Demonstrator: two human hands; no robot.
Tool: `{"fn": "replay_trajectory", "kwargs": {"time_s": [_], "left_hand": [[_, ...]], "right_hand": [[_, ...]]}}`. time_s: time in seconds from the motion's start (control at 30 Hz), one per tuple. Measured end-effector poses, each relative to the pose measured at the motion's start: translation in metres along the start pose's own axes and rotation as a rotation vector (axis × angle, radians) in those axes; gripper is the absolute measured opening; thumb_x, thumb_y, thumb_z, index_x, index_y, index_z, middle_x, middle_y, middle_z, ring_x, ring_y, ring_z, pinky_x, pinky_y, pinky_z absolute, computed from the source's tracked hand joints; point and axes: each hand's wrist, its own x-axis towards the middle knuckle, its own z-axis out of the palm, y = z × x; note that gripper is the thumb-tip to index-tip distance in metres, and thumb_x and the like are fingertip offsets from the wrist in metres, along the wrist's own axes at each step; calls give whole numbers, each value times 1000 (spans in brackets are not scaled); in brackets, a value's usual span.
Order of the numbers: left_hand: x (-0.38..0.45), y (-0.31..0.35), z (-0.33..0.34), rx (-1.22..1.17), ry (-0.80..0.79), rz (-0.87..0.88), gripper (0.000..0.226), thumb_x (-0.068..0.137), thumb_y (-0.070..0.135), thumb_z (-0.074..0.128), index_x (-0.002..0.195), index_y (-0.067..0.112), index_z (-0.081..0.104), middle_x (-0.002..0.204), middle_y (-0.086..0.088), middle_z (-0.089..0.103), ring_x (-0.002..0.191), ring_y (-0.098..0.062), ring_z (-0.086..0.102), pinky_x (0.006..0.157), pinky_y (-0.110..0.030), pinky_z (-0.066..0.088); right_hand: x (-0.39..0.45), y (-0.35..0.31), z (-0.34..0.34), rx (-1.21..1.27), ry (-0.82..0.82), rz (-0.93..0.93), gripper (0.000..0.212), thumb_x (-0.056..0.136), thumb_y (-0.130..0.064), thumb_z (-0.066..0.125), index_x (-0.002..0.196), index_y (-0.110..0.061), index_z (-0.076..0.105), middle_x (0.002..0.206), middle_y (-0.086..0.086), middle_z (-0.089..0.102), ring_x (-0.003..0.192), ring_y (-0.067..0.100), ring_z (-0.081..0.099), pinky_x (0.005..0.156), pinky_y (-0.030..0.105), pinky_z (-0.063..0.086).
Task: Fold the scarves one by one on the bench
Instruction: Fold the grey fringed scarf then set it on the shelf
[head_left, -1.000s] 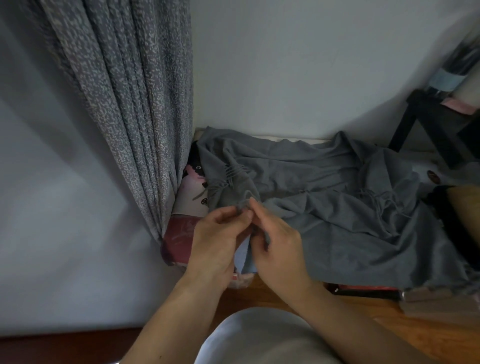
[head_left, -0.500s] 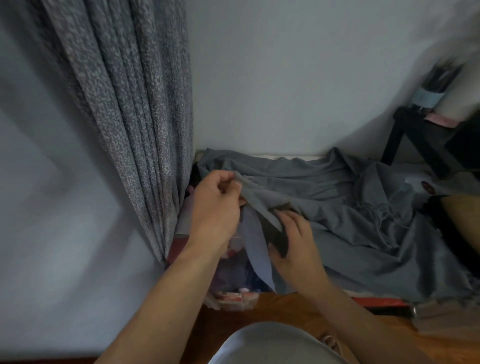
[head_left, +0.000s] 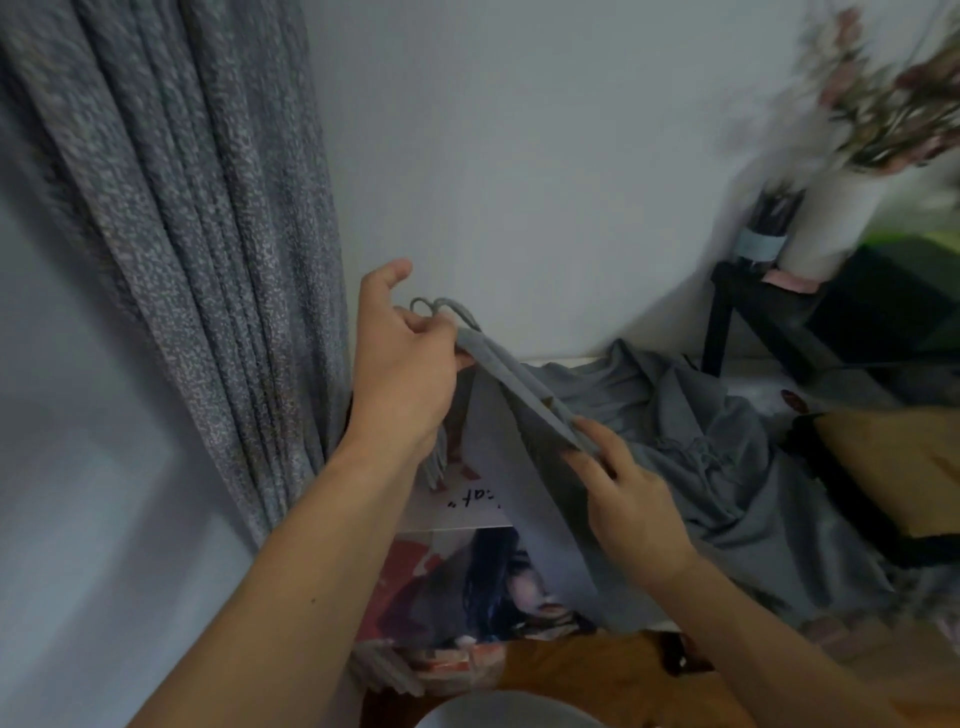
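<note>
A pale wall (head_left: 545, 156) fills the back of the scene, and a speckled grey curtain (head_left: 171, 234) hangs in folds down the left side. Below them a grey scarf (head_left: 727, 467) is spread in loose wrinkles over the bench (head_left: 582, 670), of which only a strip of brown wood is seen at the lower edge. The scarf lies mostly to the right, its far edge against the wall, and one corner is lifted up and to the left. Under the raised part a printed poster (head_left: 498, 582) with a drawn face and some handwriting is uncovered, lying flat beside the curtain. At the far right a dark stand (head_left: 737, 322) is seen, with a white vase (head_left: 826, 218) of blurred pinkish flowers on it, and a tan cushion (head_left: 893, 467) lies just beside the scarf.

The lifted corner is pinched by the left hand (head_left: 400, 379), raised near the wall, with the thumb pointing up and free; a few fringe strands (head_left: 441, 306) loop above the fingers and more hang below the wrist. The scarf's edge is pulled taut between the two hands. Lower along that edge the cloth is gripped by the right hand (head_left: 628, 499), with fingers curled over the fold and the thumb beneath.
</note>
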Motion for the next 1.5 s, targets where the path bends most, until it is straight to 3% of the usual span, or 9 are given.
{"fn": "replay_trajectory", "kwargs": {"time_s": [0.07,0.2,0.4,0.53,0.67,0.87,1.1,1.3,1.5], "left_hand": [[0,7,5,-9,-13,21,50,98,-4,54,135,28,46,87,-9,46,81,-15,63,75,-36,63],[3,23,14,-35,0,28,44,98,-6,53,130,24,49,95,-7,49,83,-13,64,72,-32,63],[34,36,7,-129,102,-6,39,98,-8,50,126,19,49,123,-15,49,103,-23,64,72,-33,63],[51,30,-3,-92,194,-3,32,96,-9,45,115,14,53,123,-13,49,103,-24,62,67,-29,61],[49,24,-7,-119,172,-37,26,97,-9,48,106,13,57,117,-16,53,100,-28,63,68,-31,62],[37,31,-6,-130,112,-29,23,99,-7,50,103,13,59,118,-17,54,100,-27,64,72,-34,64],[47,38,-17,-92,134,0,23,98,-6,49,103,14,60,122,-19,56,103,-29,66,71,-33,63],[55,38,-29,-83,168,2,23,98,-6,49,103,12,61,119,-19,59,98,-28,68,68,-30,62],[68,33,-40,-164,216,-51,24,97,-9,47,98,12,58,98,-11,62,82,-20,66,62,-27,60]], "right_hand": [[0,-9,0,75,31,38,25,96,-20,55,116,-10,65,121,4,58,82,26,64,60,29,51],[0,-29,17,37,-60,224,49,91,-57,57,101,-10,68,117,6,61,103,22,57,67,31,55],[-4,-36,7,-9,98,277,11,82,-2,75,74,-5,68,102,11,67,86,26,61,71,30,50],[-14,-28,-26,28,207,245,17,91,-16,66,97,-3,77,104,7,72,88,19,68,78,29,56],[-16,-17,-14,68,182,265,30,96,-24,57,95,-2,77,104,6,70,84,20,69,72,29,58],[-24,-28,22,118,-75,246,28,102,-33,55,115,-16,74,151,10,43,130,27,49,102,35,50],[-24,-23,12,149,78,361,34,98,-25,49,91,-3,74,94,4,68,72,19,64,66,22,46],[-19,-7,-5,230,214,465,5,87,-1,73,90,-2,76,92,0,68,76,5,59,72,7,44],[-9,-3,-30,419,259,611,17,85,2,73,94,-12,70,84,-9,67,78,-8,61,69,1,43]]}}
